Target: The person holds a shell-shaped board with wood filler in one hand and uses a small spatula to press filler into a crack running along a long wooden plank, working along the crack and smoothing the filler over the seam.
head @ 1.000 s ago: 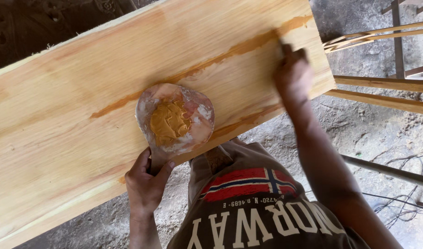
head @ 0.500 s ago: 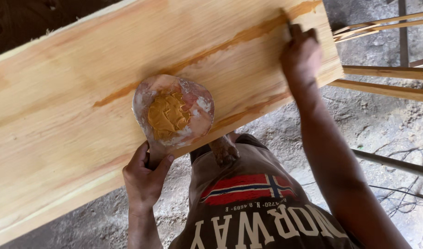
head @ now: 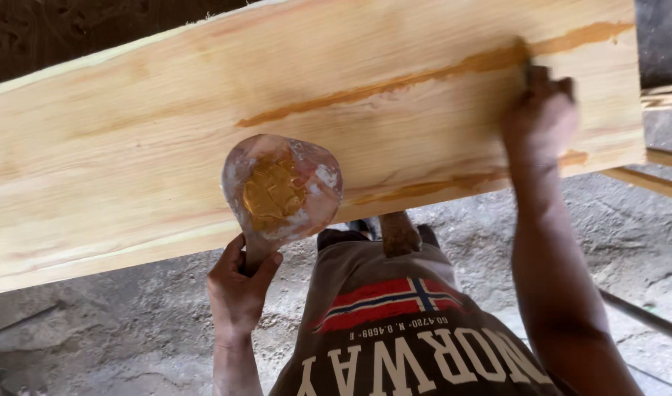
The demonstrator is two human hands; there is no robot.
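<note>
I am looking down from a head camera at a wide pale wooden plank (head: 167, 147) that runs across the view from nine o'clock up to three o'clock. My left hand (head: 239, 290), at about seven o'clock, has its grip closed tight around the gathered neck of a clear plastic bag (head: 283, 187). The bag holds a lump of yellow-brown paste (head: 272, 192) and rests on the plank's near edge, close to the middle of the view. My right hand (head: 542, 116), at about two o'clock, presses against the plank's surface. Its grip is curled narrow around something small and dark that I cannot make out. A brownish streak of paste (head: 394, 86) runs along the plank from the centre to that hand and past it. Below the plank I see my brown printed shirt (head: 402, 330) and a dusty grey floor (head: 116, 337).
</note>
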